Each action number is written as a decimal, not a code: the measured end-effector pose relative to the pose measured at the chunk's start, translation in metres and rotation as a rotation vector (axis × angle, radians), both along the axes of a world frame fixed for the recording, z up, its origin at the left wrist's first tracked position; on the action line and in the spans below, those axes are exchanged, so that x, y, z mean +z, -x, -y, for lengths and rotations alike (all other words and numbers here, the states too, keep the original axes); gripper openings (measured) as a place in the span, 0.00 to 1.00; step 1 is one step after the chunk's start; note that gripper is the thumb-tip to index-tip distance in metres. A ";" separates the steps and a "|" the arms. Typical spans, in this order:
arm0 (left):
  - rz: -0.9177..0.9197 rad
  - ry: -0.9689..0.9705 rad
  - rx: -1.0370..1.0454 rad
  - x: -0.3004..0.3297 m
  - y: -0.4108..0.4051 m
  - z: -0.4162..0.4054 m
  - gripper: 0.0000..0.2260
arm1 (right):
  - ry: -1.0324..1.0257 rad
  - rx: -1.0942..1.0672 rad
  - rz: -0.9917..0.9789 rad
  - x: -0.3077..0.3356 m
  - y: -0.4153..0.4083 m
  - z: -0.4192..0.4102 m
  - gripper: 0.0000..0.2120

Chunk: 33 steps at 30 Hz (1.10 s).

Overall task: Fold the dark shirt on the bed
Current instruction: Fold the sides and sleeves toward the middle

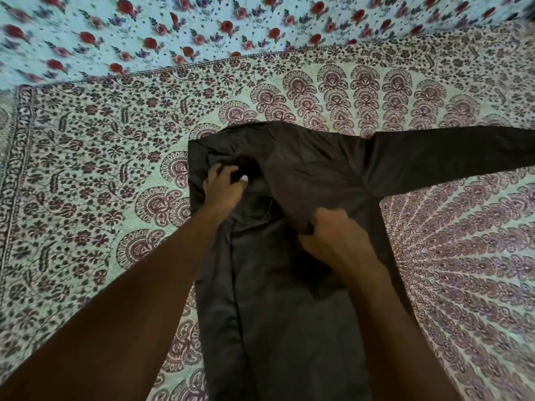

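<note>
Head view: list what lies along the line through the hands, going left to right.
Patterned bedspread → left hand, fingers curled into the folded side of the dark shirt → right hand gripping a bunch of shirt cloth → outstretched sleeve.

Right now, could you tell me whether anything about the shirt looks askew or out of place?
Yes: the dark shirt is lopsided. Its sleeve sticks out sideways unfolded, and fabric bunches near the collar.
</note>
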<state>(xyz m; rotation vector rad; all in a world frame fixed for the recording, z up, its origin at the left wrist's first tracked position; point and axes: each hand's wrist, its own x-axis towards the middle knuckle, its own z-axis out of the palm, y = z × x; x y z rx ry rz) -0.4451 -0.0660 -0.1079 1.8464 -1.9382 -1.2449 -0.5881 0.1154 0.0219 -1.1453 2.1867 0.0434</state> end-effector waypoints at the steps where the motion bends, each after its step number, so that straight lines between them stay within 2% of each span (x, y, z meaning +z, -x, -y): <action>1: -0.013 -0.007 -0.017 0.001 0.000 0.000 0.20 | -0.001 0.003 -0.001 0.000 -0.002 -0.003 0.17; 5: -0.195 -0.121 0.000 0.000 0.005 -0.002 0.22 | 0.012 -0.006 -0.054 0.005 0.002 -0.010 0.20; 7: -0.210 -0.121 0.020 0.000 0.007 -0.002 0.22 | 0.041 -0.007 -0.069 0.010 0.009 -0.010 0.20; 11: -0.071 -0.022 0.010 0.000 0.009 0.002 0.27 | 0.061 0.046 -0.066 0.020 0.017 -0.007 0.23; 14: -0.255 -0.103 0.061 0.011 0.026 0.001 0.23 | 0.061 0.069 -0.105 0.025 0.020 -0.008 0.21; 18: -0.291 -0.123 0.082 0.015 0.040 0.002 0.24 | 0.038 0.078 -0.214 0.028 0.024 -0.011 0.19; 23: -0.099 -0.067 0.143 0.024 0.046 -0.004 0.33 | 0.012 0.142 -0.172 0.030 0.016 -0.007 0.19; 26: -0.212 -0.268 0.194 0.033 0.046 -0.014 0.40 | 0.032 0.238 -0.154 0.033 0.002 -0.007 0.16; 28: -0.268 -0.356 0.171 0.037 0.045 -0.022 0.37 | 0.023 0.312 -0.134 0.034 -0.011 -0.006 0.14; 29: -0.281 -0.327 0.144 0.036 0.043 -0.024 0.34 | 0.008 0.346 -0.120 0.034 -0.018 -0.007 0.15; 32: -0.213 -0.005 0.003 0.042 0.032 -0.028 0.15 | -0.052 0.423 -0.030 0.030 -0.037 -0.009 0.16; 33: -0.184 0.056 -0.012 0.043 0.026 -0.029 0.12 | -0.072 0.428 0.008 0.028 -0.042 -0.010 0.16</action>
